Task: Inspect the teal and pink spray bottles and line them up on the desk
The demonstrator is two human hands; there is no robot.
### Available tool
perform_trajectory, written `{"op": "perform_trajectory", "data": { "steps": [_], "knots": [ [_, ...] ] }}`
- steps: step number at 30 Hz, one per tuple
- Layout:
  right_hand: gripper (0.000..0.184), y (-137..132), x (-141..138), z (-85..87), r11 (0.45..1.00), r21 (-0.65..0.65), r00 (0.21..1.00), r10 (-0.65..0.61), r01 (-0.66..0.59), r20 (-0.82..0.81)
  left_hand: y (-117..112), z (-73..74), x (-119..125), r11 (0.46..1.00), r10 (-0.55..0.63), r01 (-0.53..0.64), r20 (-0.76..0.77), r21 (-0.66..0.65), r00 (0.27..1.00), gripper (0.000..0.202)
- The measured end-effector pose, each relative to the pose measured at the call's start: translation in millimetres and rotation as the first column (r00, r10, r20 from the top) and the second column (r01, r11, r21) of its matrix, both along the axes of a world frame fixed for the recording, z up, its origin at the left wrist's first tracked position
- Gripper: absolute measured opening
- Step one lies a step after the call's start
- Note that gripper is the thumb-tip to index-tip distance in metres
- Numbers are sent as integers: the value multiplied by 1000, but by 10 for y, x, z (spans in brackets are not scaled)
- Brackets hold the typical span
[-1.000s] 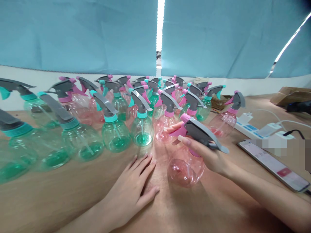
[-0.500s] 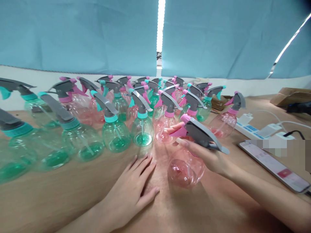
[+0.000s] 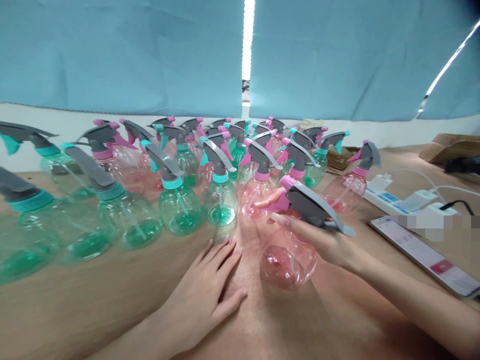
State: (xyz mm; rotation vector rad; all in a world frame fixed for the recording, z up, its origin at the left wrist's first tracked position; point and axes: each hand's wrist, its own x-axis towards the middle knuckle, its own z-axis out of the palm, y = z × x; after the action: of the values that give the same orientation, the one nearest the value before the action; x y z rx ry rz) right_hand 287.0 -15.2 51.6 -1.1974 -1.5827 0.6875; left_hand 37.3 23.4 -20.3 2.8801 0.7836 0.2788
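Note:
My right hand grips a pink spray bottle around its neck, below the grey and pink spray head. The bottle is tilted, its see-through base turned towards me. Fingers of that hand reach past the pink trigger. Flat on the wooden table lies my left hand, fingers stretched out and holding nothing. Just beyond its fingertips stands a green spray bottle with a turquoise collar. A pink spray bottle stands right behind the held one.
Several more green and pink spray bottles crowd the table's left and back. At the right are a phone, a white power strip with plugs and cables, and a brown cardboard piece. A blue curtain hangs behind.
Almost nothing differs. The whole view has shifted very slightly; both hands and the held spray bottle keep their places.

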Motion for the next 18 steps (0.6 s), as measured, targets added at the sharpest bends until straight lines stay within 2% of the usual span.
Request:
{"op": "perform_trajectory", "data": {
  "steps": [4, 11, 14, 18],
  "knots": [
    [18, 18, 16, -16, 1000, 2, 1000, 23, -23, 2, 1, 4, -2, 1000, 0, 0, 1, -8, 1000, 59],
    [22, -4, 26, -57, 1000, -4, 1000, -18, 18, 15, -8, 45, 14, 1000, 0, 0, -27, -8, 1000, 59],
    [31, -3, 33, -44, 999, 23, 998, -44, 44, 34, -10, 26, 3, 1000, 2, -2, -20, -3, 1000, 59],
    [28, 12, 19, -2, 999, 53, 1000, -6, 5, 9, 6, -11, -8, 1000, 4, -4, 19, -5, 1000, 59]
  ]
}}
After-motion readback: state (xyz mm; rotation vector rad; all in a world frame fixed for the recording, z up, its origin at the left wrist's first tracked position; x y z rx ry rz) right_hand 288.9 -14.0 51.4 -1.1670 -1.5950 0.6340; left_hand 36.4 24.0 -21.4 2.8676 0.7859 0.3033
